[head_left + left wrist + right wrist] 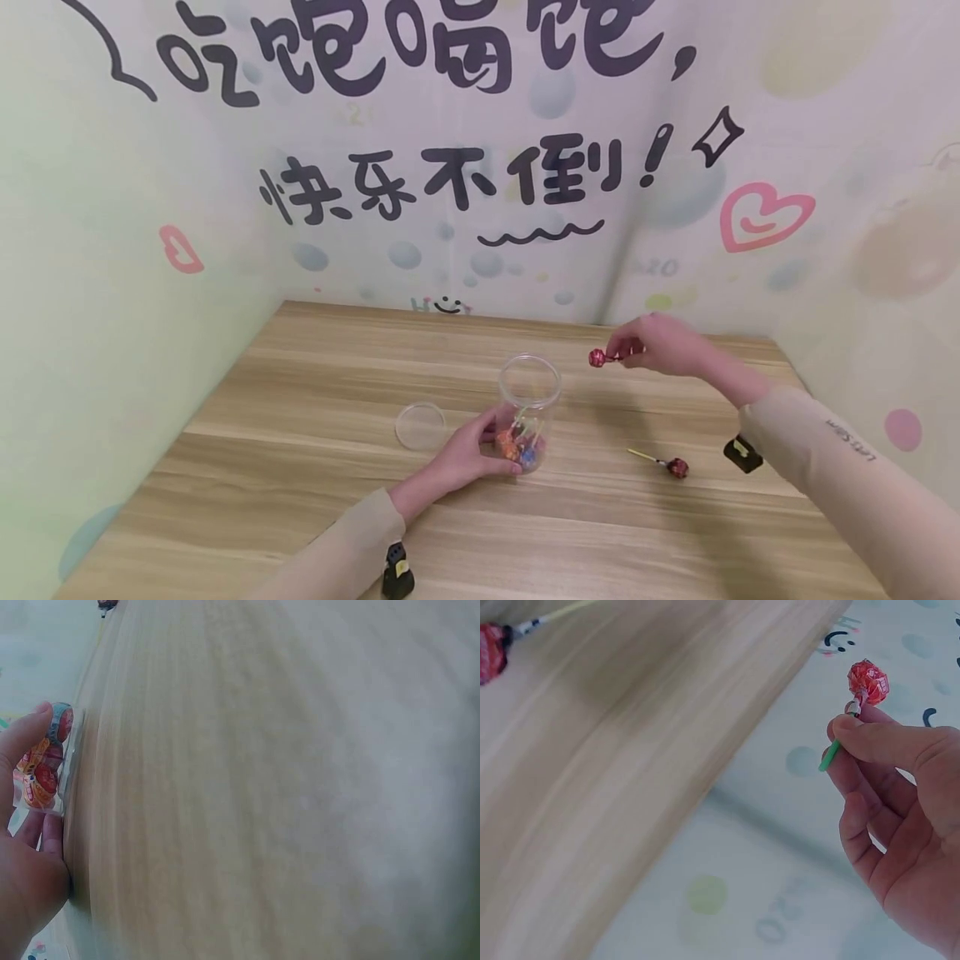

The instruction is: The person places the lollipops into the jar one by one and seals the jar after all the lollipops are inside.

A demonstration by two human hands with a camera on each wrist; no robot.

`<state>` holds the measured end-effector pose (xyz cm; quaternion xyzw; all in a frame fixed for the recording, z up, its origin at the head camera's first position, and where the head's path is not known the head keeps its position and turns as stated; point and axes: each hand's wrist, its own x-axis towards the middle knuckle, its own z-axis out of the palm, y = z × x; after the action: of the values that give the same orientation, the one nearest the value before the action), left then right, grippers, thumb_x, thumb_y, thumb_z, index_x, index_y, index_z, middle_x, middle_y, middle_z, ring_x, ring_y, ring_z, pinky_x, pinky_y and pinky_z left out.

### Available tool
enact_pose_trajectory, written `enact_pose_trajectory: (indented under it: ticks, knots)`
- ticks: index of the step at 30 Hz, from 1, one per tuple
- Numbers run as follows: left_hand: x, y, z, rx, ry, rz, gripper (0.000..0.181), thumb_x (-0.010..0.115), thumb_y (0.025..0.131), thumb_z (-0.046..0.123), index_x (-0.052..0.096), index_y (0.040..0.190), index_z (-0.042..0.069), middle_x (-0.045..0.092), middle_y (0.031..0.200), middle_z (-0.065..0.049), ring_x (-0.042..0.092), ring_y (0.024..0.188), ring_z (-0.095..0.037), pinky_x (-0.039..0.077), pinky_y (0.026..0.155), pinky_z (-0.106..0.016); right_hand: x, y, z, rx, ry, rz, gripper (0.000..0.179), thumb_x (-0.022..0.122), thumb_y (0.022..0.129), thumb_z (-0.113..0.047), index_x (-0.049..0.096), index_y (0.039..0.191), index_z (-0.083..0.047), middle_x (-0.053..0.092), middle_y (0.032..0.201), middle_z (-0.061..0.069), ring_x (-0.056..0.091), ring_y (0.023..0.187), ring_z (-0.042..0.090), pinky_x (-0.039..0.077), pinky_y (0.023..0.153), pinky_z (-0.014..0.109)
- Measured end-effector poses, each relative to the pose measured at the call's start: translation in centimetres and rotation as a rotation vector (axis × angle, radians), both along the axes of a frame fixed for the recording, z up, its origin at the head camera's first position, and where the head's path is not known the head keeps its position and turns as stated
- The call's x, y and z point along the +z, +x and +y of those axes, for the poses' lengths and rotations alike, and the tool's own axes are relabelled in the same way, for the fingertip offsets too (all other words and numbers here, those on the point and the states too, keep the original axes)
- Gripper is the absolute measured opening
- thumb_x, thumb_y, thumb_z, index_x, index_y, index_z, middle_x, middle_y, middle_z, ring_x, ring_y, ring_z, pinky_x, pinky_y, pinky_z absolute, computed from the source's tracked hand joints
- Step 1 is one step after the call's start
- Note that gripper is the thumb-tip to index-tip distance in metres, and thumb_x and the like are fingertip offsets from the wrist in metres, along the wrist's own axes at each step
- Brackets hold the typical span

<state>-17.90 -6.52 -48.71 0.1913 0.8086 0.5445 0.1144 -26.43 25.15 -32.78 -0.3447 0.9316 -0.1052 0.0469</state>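
A clear plastic jar (529,392) stands upright and uncovered on the wooden table, with several wrapped lollipops (521,443) at its bottom. My left hand (474,454) grips the jar low on its left side, the thumb in front; in the left wrist view the lollipops (42,776) show through the wall. Above the table, right of the jar, my right hand (660,343) pinches a red-wrapped lollipop (868,681) by its green stick, between thumb and fingers. The candy end points left toward the jar in the head view.
Another lollipop (677,467), dark red with a yellow stick, lies on the table (570,533) right of the jar. A round clear lid (421,426) lies flat to the jar's left. A printed wall sheet (450,250) rises behind the table's back edge.
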Motion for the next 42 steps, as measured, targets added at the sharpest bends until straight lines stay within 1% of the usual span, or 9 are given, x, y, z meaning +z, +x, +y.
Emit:
enact_pose_trajectory:
  ticks: [3, 8, 14, 17, 21, 26, 33, 39, 42]
  knots:
    - [0.0, 0.0, 0.0, 0.001, 0.002, -0.004, 0.087, 0.087, 0.074, 0.021, 0.043, 0.147, 0.007, 0.060, 0.135, -0.014, 0.061, 0.119, -0.030, 0.047, 0.106, -0.044, 1.5, -0.1, -0.6, 0.020, 0.010, 0.017, 0.017, 0.074, 0.083, -0.002, 0.075, 0.093, -0.015, 0.071, 0.079, -0.005, 0.058, 0.071, 0.005, 0.050, 0.064, 0.024]
    - [0.0, 0.0, 0.1, 0.001, 0.010, -0.005, 0.085, 0.087, 0.074, 0.018, 0.043, 0.146, 0.007, 0.060, 0.134, -0.015, 0.061, 0.119, -0.030, 0.047, 0.106, -0.045, 3.5, 0.1, -1.6, 0.044, 0.019, 0.013, 0.017, 0.074, 0.083, -0.002, 0.075, 0.095, -0.015, 0.071, 0.080, -0.004, 0.058, 0.072, 0.006, 0.051, 0.067, 0.027]
    - [0.0, 0.0, 0.0, 0.003, 0.005, -0.003, 0.085, 0.087, 0.074, 0.018, 0.044, 0.146, 0.008, 0.060, 0.134, -0.014, 0.061, 0.120, -0.030, 0.047, 0.106, -0.045, 5.3, 0.5, -3.1, 0.090, 0.021, 0.012, 0.018, 0.073, 0.084, -0.002, 0.075, 0.096, -0.014, 0.072, 0.082, 0.000, 0.058, 0.074, 0.007, 0.055, 0.072, 0.034]
    - [0.0, 0.1, 0.0, 0.005, 0.000, -0.004, 0.085, 0.087, 0.074, 0.018, 0.044, 0.146, 0.008, 0.059, 0.135, -0.014, 0.061, 0.121, -0.030, 0.047, 0.107, -0.045, 6.1, 0.7, -3.8, 0.117, 0.033, 0.018, 0.019, 0.073, 0.084, -0.002, 0.075, 0.095, -0.016, 0.072, 0.082, -0.001, 0.058, 0.074, 0.007, 0.055, 0.072, 0.036]
    - [0.1, 0.1, 0.0, 0.002, 0.002, -0.004, 0.084, 0.087, 0.074, 0.018, 0.044, 0.146, 0.009, 0.059, 0.135, -0.013, 0.060, 0.121, -0.028, 0.047, 0.106, -0.045, 7.2, 1.1, -4.8, 0.155, 0.064, 0.045, 0.020, 0.073, 0.083, -0.002, 0.074, 0.094, -0.019, 0.070, 0.079, -0.008, 0.056, 0.071, 0.005, 0.052, 0.069, 0.030]
    - [0.2, 0.1, 0.0, -0.001, -0.006, 0.001, 0.084, 0.087, 0.075, 0.019, 0.043, 0.147, 0.009, 0.059, 0.135, -0.013, 0.060, 0.121, -0.028, 0.047, 0.106, -0.044, 8.6, 1.7, -6.1, 0.198, 0.087, 0.057, 0.020, 0.073, 0.085, -0.005, 0.074, 0.094, -0.022, 0.069, 0.079, -0.010, 0.055, 0.071, 0.004, 0.049, 0.067, 0.026]
    - [0.1, 0.1, 0.0, -0.002, -0.012, 0.010, 0.084, 0.087, 0.075, 0.019, 0.044, 0.146, 0.010, 0.060, 0.134, -0.012, 0.060, 0.121, -0.027, 0.048, 0.105, -0.039, 9.7, 2.6, -7.9, 0.249, 0.104, 0.039, 0.016, 0.072, 0.087, -0.007, 0.073, 0.093, -0.022, 0.068, 0.078, -0.010, 0.054, 0.071, 0.003, 0.049, 0.067, 0.025]
    - [0.3, 0.1, 0.0, -0.005, 0.001, 0.010, 0.082, 0.086, 0.075, 0.018, 0.045, 0.145, 0.007, 0.060, 0.133, -0.013, 0.059, 0.121, -0.028, 0.048, 0.105, -0.041, 9.8, 3.1, -9.1, 0.289, 0.118, 0.059, 0.016, 0.071, 0.085, -0.003, 0.074, 0.091, -0.018, 0.069, 0.080, -0.008, 0.055, 0.070, 0.004, 0.050, 0.068, 0.026]
    - [0.4, 0.1, 0.1, -0.010, -0.005, 0.014, 0.082, 0.086, 0.075, 0.019, 0.044, 0.145, 0.007, 0.060, 0.133, -0.013, 0.059, 0.121, -0.028, 0.048, 0.105, -0.039, 9.7, 3.2, -9.6, 0.308, 0.120, 0.066, 0.017, 0.070, 0.085, -0.001, 0.074, 0.091, -0.017, 0.070, 0.080, -0.008, 0.055, 0.071, 0.004, 0.050, 0.068, 0.025]
